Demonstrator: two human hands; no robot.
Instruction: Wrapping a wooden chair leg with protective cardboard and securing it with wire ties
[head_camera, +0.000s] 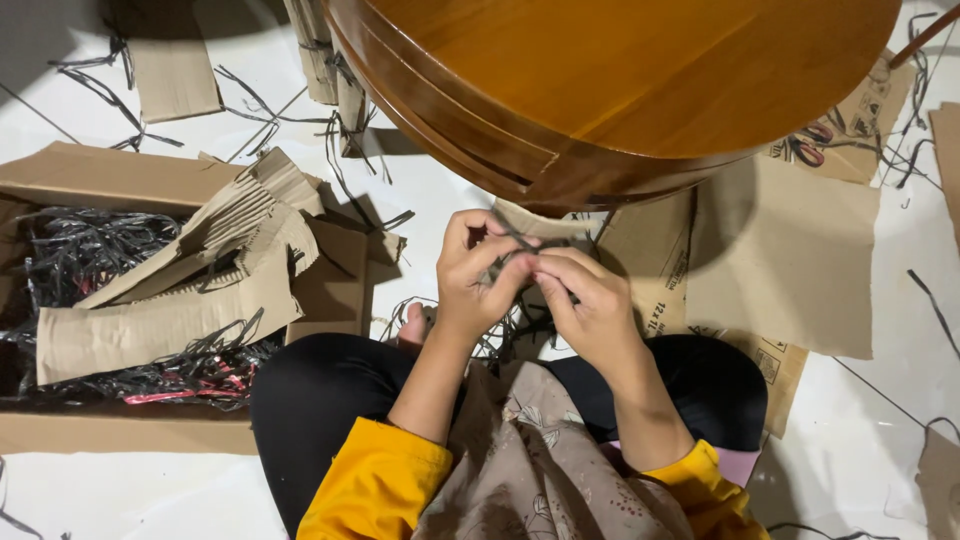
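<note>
Strap: a thin dark plastic strap (520, 243) is being pinched centre-frame, below the round wooden tabletop (640, 80).
Grip: left hand (475, 275) and right hand (590, 300) are both closing on it.
Floor: white, littered with cardboard (780, 260); a scrap-filled box (110, 180) is sitting left.

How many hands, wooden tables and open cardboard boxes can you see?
Hands: 2, the left hand and the right hand, both pinching a black strap
Round wooden table: 1
Open cardboard box with black straps inside: 1
Total: 4
</note>
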